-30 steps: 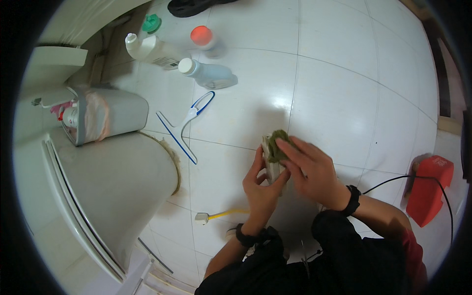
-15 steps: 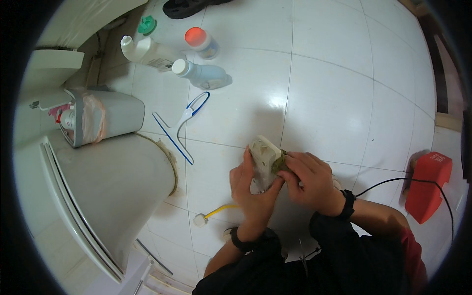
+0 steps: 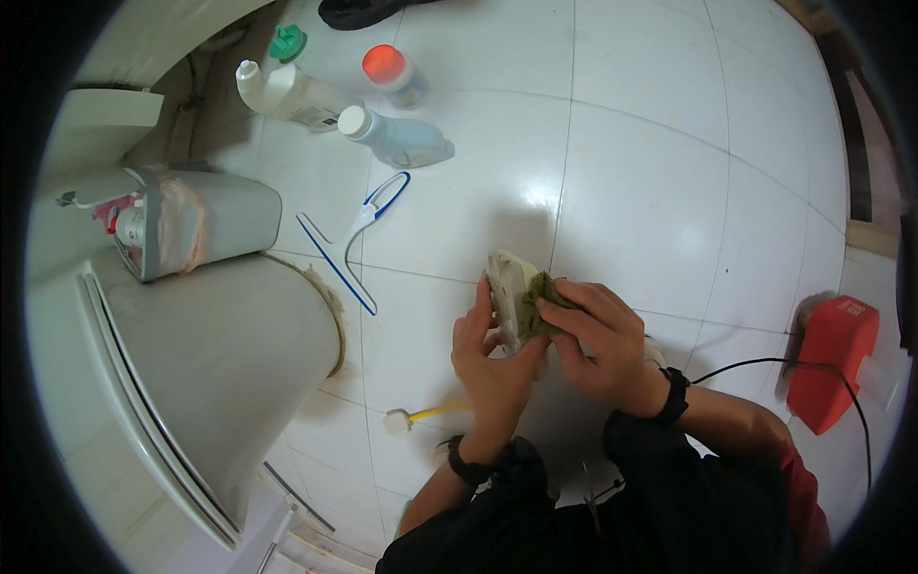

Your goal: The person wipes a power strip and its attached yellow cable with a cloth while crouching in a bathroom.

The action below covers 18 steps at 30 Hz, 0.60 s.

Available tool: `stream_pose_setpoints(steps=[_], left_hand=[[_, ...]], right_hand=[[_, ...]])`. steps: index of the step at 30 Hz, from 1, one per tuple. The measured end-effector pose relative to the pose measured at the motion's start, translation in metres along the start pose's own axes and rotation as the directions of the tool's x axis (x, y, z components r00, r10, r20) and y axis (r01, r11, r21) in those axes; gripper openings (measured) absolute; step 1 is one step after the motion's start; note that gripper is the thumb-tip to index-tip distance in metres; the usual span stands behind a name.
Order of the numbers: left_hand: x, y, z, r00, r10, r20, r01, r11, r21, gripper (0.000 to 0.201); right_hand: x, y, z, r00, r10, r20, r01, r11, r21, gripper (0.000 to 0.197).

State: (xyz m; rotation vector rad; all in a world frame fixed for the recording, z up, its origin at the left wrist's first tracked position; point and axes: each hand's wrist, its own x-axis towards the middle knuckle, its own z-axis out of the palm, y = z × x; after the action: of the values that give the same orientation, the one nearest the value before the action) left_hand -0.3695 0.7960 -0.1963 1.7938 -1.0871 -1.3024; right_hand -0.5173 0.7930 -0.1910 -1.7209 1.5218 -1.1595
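My left hand (image 3: 492, 368) grips a pale, box-like plastic piece (image 3: 510, 287) by its left side and lower end, fingers wrapped round it. Its kind I cannot make out. A crumpled olive-green cloth (image 3: 545, 304) is pinched in my right hand (image 3: 602, 340) and pressed against the piece's right face. Both hands are close together above the tiled floor, in front of my knees. Part of the cloth is covered by my right fingers.
On the white tiles lie a blue-white squeegee (image 3: 352, 244), a light blue bottle (image 3: 402, 142), a white bottle (image 3: 292, 100), an orange-capped bottle (image 3: 397, 77) and a yellow-handled brush (image 3: 400, 421). A toilet (image 3: 220, 354) and grey bin (image 3: 229, 220) stand left; a red box (image 3: 832, 364) with a black cable, right.
My right hand has brought more of the cloth up over the right face of the plastic piece. The piece has turned slightly in my left hand. The floor items keep their places.
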Motion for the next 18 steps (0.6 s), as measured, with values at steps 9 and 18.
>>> stream_pose_setpoints(steps=[9,18], left_hand=[[0.008,0.015,-0.001,0.996,-0.054,0.065,0.062,0.989,-0.131,0.081],[0.011,0.013,-0.017,0.915,-0.067,0.397,0.287,0.800,-0.527,0.075]], right_hand=[[0.027,-0.009,0.005,0.999,-0.014,0.037,0.011,0.997,0.071,0.038],[0.025,-0.018,0.011,0.967,0.237,0.099,-0.254,0.936,0.245,0.032]])
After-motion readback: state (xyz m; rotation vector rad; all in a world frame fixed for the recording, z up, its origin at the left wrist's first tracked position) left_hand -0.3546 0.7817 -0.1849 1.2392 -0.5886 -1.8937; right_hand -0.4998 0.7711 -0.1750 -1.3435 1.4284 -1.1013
